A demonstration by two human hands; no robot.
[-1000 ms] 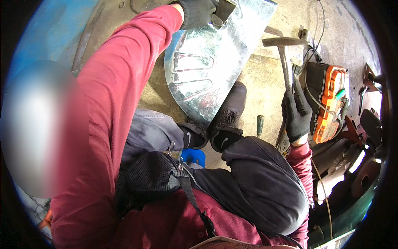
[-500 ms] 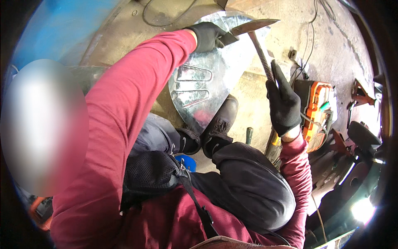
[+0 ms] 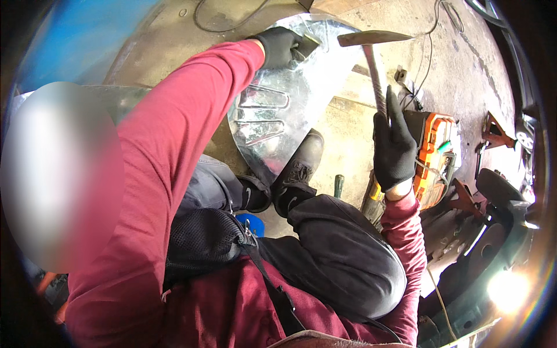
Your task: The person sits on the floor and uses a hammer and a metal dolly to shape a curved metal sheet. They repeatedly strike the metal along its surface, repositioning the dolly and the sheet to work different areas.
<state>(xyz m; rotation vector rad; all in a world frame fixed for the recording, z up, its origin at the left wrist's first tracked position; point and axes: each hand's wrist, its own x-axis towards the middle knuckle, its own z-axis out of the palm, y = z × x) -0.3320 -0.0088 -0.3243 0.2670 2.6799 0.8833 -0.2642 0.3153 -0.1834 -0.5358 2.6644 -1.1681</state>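
Observation:
A shiny sheet-metal panel [image 3: 272, 130] with pressed ribs and a curved edge lies in front of my shoes. Over its far part, my black-gloved left hand [image 3: 279, 47] is closed around a small flat-faced metal block [image 3: 307, 45]. My gloved right hand [image 3: 394, 145] grips the lower handle of a hammer [image 3: 375, 39], some fingers stretched along it. The hammer's long head, tapered at its right end, hangs to the right of the block, with a gap between them. The block's underside is hidden, so I cannot tell how it meets the panel.
Right of my right hand sits an orange and black toolbox [image 3: 436, 156]. A green-handled tool [image 3: 339, 185] is on the floor by my right shoe [image 3: 301, 159]. Red stands [image 3: 498, 132] are farther right, a cable [image 3: 226, 32] at the back, and a bright lamp [image 3: 508, 291] lower right.
The hammer head has come away from the block, to the right. My left hand and the block appear slightly further left, as the whole view has shifted a little.

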